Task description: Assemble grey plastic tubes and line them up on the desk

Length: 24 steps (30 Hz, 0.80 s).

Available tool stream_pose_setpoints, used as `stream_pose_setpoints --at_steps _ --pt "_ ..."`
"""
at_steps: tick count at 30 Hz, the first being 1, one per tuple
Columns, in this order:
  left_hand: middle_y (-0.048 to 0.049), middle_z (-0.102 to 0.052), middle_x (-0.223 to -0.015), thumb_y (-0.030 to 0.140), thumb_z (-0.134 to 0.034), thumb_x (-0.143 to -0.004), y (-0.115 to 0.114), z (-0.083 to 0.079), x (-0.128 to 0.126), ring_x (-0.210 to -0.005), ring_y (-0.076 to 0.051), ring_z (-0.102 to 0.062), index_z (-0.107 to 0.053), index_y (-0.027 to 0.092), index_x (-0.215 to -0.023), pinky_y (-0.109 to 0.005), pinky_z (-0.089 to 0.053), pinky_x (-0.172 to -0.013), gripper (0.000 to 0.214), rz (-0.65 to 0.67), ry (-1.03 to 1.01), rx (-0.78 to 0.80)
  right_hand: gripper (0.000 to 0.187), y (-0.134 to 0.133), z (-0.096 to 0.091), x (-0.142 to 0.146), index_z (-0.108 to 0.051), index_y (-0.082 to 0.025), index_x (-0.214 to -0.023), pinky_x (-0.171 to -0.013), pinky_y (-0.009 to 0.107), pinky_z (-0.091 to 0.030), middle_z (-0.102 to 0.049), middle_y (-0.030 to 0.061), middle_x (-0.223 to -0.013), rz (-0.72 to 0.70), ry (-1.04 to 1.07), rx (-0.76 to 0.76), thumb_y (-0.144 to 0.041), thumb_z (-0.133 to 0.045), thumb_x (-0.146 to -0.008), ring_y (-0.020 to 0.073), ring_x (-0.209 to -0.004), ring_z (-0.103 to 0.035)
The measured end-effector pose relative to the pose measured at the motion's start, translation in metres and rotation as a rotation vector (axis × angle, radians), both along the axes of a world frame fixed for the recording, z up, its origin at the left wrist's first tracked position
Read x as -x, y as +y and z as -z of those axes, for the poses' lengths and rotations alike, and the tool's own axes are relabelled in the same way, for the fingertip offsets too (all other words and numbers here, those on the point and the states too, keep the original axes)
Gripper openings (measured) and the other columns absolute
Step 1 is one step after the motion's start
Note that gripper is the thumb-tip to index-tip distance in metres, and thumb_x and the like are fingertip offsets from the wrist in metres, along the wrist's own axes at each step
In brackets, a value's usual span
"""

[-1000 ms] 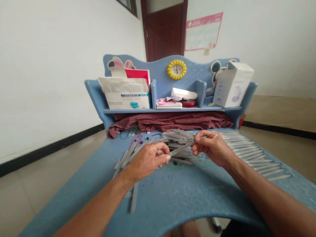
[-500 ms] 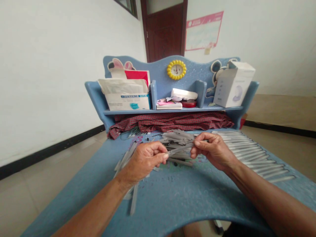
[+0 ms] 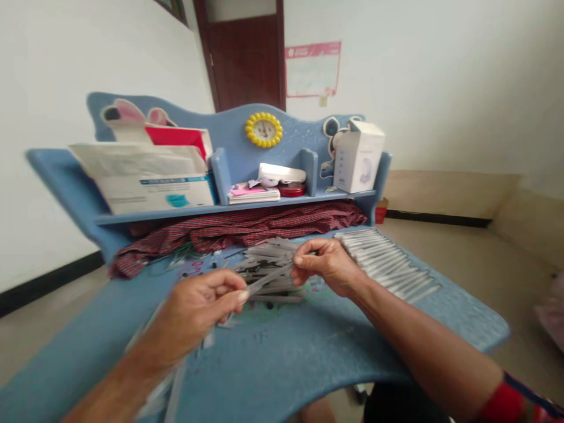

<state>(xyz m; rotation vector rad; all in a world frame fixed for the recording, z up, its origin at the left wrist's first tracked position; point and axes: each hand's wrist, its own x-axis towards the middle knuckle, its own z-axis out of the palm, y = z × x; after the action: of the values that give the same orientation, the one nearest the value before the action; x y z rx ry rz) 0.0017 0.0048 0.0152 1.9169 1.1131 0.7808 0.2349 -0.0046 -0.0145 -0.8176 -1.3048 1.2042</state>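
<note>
My left hand (image 3: pixel 202 308) pinches one end of a thin, clear greyish plastic strip (image 3: pixel 269 279) between thumb and fingers. At its other end the fingertips of my right hand (image 3: pixel 328 265) are closed, so the strip slants up to the right between both hands. Behind it lies a loose pile of similar grey translucent strips (image 3: pixel 277 249), with small black pieces among them. More clear strips (image 3: pixel 176 390) lie under my left forearm, partly hidden and blurred. Right of my right hand, slim clear tubes (image 3: pixel 388 264) lie side by side in a row.
A blue desk (image 3: pixel 264 364) with a curved front edge carries a raised shelf (image 3: pixel 185 216). On the shelf stand a mask box (image 3: pixel 163 191), a white carton (image 3: pixel 359 158) and a red round tin (image 3: pixel 291 190). Checked red cloth (image 3: pixel 247 226) is bunched beneath it.
The view has turned right, so desk and shelf appear further left. Both hands still hold the strip between them, and it tilts a little more steeply.
</note>
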Motion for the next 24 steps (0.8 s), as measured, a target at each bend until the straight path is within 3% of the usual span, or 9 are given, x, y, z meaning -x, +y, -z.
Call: stream_pose_setpoints --at_steps 5,9,14,19,24 --pt "0.0074 -0.051 -0.047 0.035 -0.059 -0.067 0.002 -0.006 -0.003 -0.045 -0.009 -0.040 -0.060 0.021 -0.072 -0.018 -0.027 -0.044 0.014 -0.112 -0.007 0.056 0.028 0.003 -0.006 -0.007 -0.063 -0.018 -0.079 -0.067 0.025 -0.048 -0.066 -0.0011 -0.073 0.249 -0.642 -0.342 -0.045 -0.055 -0.081 0.0145 -0.070 -0.062" --pt "0.0053 -0.053 -0.048 0.039 -0.059 -0.064 0.002 -0.004 -0.005 -0.045 -0.012 -0.042 -0.061 0.025 -0.066 -0.021 -0.028 -0.045 0.015 -0.107 0.033 0.020 0.014 -0.008 -0.015 0.001 -0.065 -0.021 -0.087 -0.083 0.025 -0.042 -0.068 -0.0009 -0.092 0.192 -0.879 -0.510 -0.032 -0.059 -0.080 0.0158 -0.089 -0.060" --pt "0.0033 -0.057 -0.050 0.043 -0.058 -0.066 0.004 -0.005 -0.004 -0.043 -0.012 -0.042 -0.063 0.025 -0.065 -0.022 -0.029 -0.045 0.019 -0.049 0.058 0.023 0.017 -0.025 -0.027 0.015 -0.063 -0.022 -0.093 -0.071 0.020 -0.039 -0.068 -0.0011 -0.093 0.235 -1.383 -0.710 -0.020 -0.048 -0.084 0.0151 -0.086 -0.059" --pt "0.0052 -0.052 -0.048 0.041 -0.051 -0.075 -0.001 -0.012 -0.004 -0.044 -0.009 -0.040 -0.058 0.019 -0.054 -0.019 -0.031 -0.050 0.031 0.005 0.140 0.009 0.012 -0.032 -0.052 0.003 -0.065 -0.023 -0.083 -0.054 0.022 -0.034 -0.069 0.0002 -0.083 0.202 -1.718 -0.525 -0.019 -0.053 -0.079 0.0147 -0.071 -0.059" --pt "0.0055 -0.054 -0.051 0.041 -0.052 -0.074 -0.002 -0.008 -0.003 -0.045 -0.009 -0.041 -0.060 0.018 -0.059 -0.018 -0.032 -0.048 0.028 -0.008 0.138 -0.056 0.018 -0.040 -0.062 -0.067 -0.070 -0.021 -0.080 -0.061 0.023 -0.039 -0.070 0.0025 -0.080 0.176 -1.753 -0.362 -0.012 -0.056 -0.073 0.0157 -0.071 -0.061"
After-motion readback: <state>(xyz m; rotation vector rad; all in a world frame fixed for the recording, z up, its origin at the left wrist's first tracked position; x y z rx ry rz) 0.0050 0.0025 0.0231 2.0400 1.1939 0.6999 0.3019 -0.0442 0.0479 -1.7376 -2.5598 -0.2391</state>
